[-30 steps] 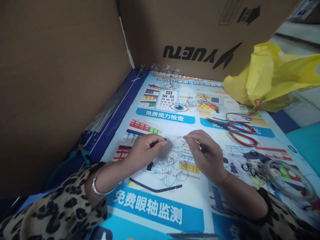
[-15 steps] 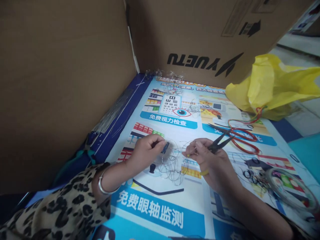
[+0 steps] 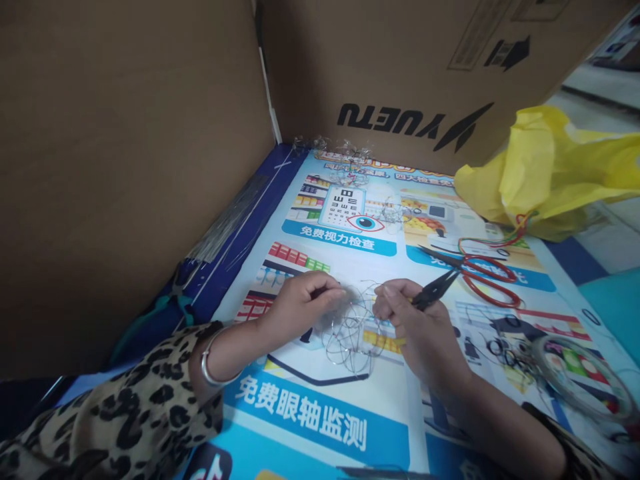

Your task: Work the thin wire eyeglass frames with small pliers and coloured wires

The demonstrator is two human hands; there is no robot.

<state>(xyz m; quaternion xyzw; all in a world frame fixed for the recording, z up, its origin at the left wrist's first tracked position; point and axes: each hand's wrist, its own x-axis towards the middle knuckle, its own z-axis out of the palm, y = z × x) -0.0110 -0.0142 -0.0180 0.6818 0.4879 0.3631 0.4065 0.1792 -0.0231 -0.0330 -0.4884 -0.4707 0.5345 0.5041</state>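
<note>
A tangle of thin bent wire [image 3: 350, 343] lies between my hands, just above the printed sheet. My left hand [image 3: 303, 303] pinches its upper left side with thumb and fingers together; the fingertips partly cover the grip. My right hand [image 3: 423, 327] is wrapped round needle-nose pliers [image 3: 434, 291] with dark jaws and yellow handles. The jaws point up and right, away from the wire, while the thumb and fingertips close at the wire's right edge. Beyond the pliers lie red-handled scissors [image 3: 493, 280], their blades near the plier tips.
Cardboard walls [image 3: 125, 167] stand left and behind. A yellow bag [image 3: 540, 173] lies at right. A wire coil [image 3: 583, 380] sits nearer, beside small dark rings [image 3: 505, 350]. Teal-handled pliers [image 3: 175, 300] and straight wires [image 3: 220, 233] are at left. Wire shapes [image 3: 350, 170] lie at the back.
My left hand has shifted slightly right, toward the right hand, and a small dark piece at its fingertips no longer shows. The pliers' jaws look closer together.
</note>
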